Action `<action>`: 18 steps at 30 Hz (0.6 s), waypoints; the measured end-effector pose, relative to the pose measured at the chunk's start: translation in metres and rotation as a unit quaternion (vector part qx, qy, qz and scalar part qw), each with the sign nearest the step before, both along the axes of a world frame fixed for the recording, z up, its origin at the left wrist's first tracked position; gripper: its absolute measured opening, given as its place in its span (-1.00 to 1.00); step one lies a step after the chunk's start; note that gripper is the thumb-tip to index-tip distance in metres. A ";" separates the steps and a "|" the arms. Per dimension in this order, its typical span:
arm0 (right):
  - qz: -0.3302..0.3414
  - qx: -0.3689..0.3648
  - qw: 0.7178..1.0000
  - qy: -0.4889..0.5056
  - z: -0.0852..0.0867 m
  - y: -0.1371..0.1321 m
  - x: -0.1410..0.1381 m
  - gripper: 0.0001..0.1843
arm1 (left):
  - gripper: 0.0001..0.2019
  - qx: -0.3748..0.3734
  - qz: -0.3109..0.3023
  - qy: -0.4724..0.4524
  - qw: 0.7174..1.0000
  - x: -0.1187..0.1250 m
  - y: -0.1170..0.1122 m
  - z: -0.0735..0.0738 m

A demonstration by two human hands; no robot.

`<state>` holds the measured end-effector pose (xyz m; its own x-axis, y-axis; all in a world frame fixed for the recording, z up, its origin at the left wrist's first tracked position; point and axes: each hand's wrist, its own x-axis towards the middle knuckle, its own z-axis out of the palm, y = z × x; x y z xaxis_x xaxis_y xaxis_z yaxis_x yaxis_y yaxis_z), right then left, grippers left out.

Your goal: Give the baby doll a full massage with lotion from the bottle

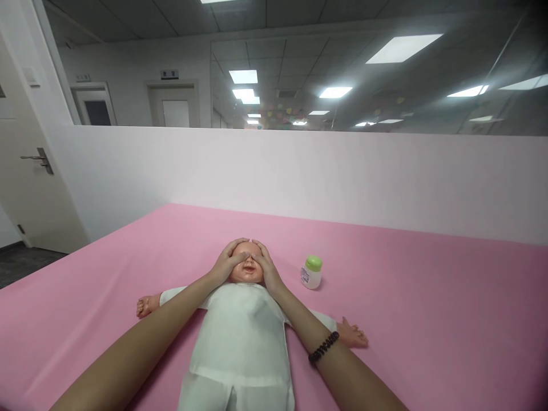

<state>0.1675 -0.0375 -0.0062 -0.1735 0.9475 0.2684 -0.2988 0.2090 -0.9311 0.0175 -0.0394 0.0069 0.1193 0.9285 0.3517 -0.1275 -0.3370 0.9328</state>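
A baby doll (244, 337) in white clothes lies on its back with its arms spread out to both sides. My left hand (226, 262) cups one side of the doll's head, its thumb laid across the eye toward the nose. On the other side my right hand (266, 264) curves around the head in the same way, thumb over the other eye. The doll's mouth, chin and forehead show between the hands; its eyes are hidden. A small clear jar with a green lid (314, 264) stands upright to the right of the head, apart from my right hand.
A pink padded sheet (411, 308) covers the surface under the doll. Behind it runs a low white wall (299, 171) with a glass pane above. At the far left is a closed door (34, 171) with a metal handle.
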 end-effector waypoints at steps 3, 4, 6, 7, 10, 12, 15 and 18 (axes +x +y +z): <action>0.002 -0.001 1.000 -0.003 0.000 0.000 0.000 -0.38 | -0.53 -0.007 -0.004 -0.006 1.000 0.000 0.000 -0.001; 0.003 -0.002 1.000 -0.003 0.000 0.000 0.000 -0.38 | -0.53 -0.008 -0.005 -0.008 1.000 0.000 0.000 -0.001; 0.004 -0.003 1.000 -0.003 0.001 -0.001 0.000 -0.38 | -0.54 -0.007 -0.006 -0.009 1.000 0.000 0.000 -0.001; 0.003 -0.004 1.000 -0.003 0.001 -0.001 0.000 -0.39 | -0.54 -0.006 -0.006 -0.010 1.000 0.000 -0.001 -0.001; 0.001 -0.005 1.000 -0.002 0.001 -0.001 0.000 -0.39 | -0.54 -0.008 -0.009 -0.014 1.000 0.001 -0.001 0.000; -0.002 -0.005 1.000 0.001 0.000 0.000 0.000 -0.39 | -0.54 -0.007 -0.010 -0.015 1.000 0.001 0.000 -0.001; -0.003 -0.006 1.000 0.005 0.001 0.000 -0.001 -0.39 | -0.54 -0.002 -0.002 -0.009 1.000 0.001 0.001 -0.003; 0.003 -0.009 1.000 0.007 0.002 -0.003 -0.001 -0.36 | -0.54 0.011 0.003 0.008 1.000 -0.001 0.001 -0.005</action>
